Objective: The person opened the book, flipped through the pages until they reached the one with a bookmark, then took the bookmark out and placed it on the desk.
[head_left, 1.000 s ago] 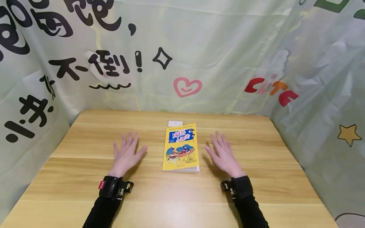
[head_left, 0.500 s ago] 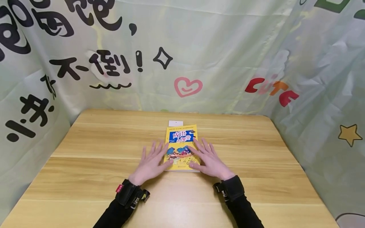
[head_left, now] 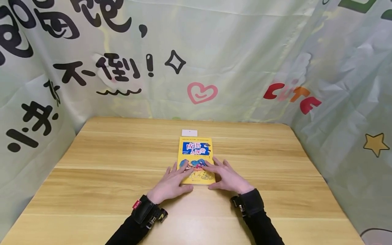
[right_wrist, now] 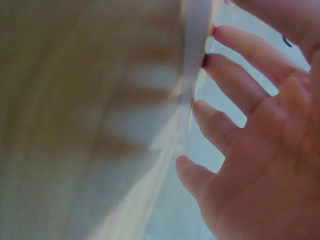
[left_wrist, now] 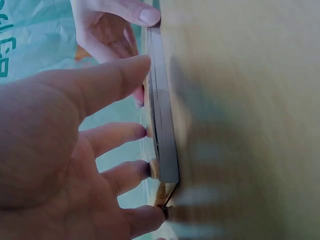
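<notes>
The left hand [head_left: 169, 185] is released, its fingers spread and loosely straight, their tips resting on the book [head_left: 196, 157] at its near left part, the thumb stretched out just by the near edge. The right hand [head_left: 229, 178] is also released, with relaxed fingers reaching over the right side of the book and the thumb at its near right corner; whether that thumb presses the edge I cannot tell. Neither hand grasps anything. The book lies flat and closed on the desk [head_left: 260, 153], yellow, with a blue title panel above a picture that the fingers partly hide. Nearer than the book, to either side, black straps carry small cameras at the wrists, a red tag [head_left: 136, 204] on the left one, above black sleeves. Just past the book's far edge, towards its left corner, lies a white card [head_left: 189, 133]. Well beyond the book hangs a pale curtain [head_left: 239, 51], printed with a pink heart [head_left: 202, 96], black characters to the book's left and, to its right, colourful letters [head_left: 272, 91] and a star [head_left: 376, 144].
</notes>
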Motion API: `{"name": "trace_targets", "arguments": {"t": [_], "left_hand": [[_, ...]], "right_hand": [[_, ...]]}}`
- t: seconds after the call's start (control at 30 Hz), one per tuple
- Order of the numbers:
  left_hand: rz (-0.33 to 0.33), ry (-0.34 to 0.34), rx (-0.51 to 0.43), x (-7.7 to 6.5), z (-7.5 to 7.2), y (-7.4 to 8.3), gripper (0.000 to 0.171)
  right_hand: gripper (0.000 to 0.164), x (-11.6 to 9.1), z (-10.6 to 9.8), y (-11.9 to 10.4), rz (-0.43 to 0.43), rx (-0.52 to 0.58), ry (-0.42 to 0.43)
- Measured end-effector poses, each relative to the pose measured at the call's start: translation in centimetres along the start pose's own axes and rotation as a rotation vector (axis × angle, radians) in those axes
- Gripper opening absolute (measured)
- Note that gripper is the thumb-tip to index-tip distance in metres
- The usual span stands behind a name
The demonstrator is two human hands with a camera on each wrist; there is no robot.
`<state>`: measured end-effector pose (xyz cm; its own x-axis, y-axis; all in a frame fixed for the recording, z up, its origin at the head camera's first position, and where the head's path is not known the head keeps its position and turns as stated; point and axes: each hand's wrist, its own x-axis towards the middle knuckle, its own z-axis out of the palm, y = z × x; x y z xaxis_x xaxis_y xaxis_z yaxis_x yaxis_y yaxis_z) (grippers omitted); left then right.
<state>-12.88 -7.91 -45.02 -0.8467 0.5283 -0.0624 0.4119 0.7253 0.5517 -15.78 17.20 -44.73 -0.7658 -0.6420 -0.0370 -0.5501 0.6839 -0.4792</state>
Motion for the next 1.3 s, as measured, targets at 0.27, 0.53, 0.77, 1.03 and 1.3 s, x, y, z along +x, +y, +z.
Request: {"name": "trace_targets", "arguments": {"t": [0.27, 0.53, 0.77, 1.03, 1.3], "left_hand": [[0.034, -0.002, 0.049, 0.1, 0.4, 0.8, 0.062], [0.053, 0.029, 0.096, 0.3, 0.9, 1.1, 0.06], [0.055, 0.02, 0.111, 0.2, 0.8, 1.1, 0.058], [0.041, 0.009, 0.094, 0.4, 0.7, 1.0, 0.054], [0.051, -0.005, 0.069, 0.3, 0.6, 0.7, 0.054]], "right_hand": [[0.07, -0.7, -1.1, 0.0, -0.02, 0.015, -0.021], [0.074, -0.8, -1.0, 0.2, -0.048, 0.056, -0.094], [0.067, -0.8, -1.1, 0.3, -0.045, 0.052, -0.062], [0.058, -0.9, -1.4, 0.5, -0.052, 0.112, -0.046], [0.061, -0.8, -1.4, 0.7, -0.065, 0.084, -0.068]]}}
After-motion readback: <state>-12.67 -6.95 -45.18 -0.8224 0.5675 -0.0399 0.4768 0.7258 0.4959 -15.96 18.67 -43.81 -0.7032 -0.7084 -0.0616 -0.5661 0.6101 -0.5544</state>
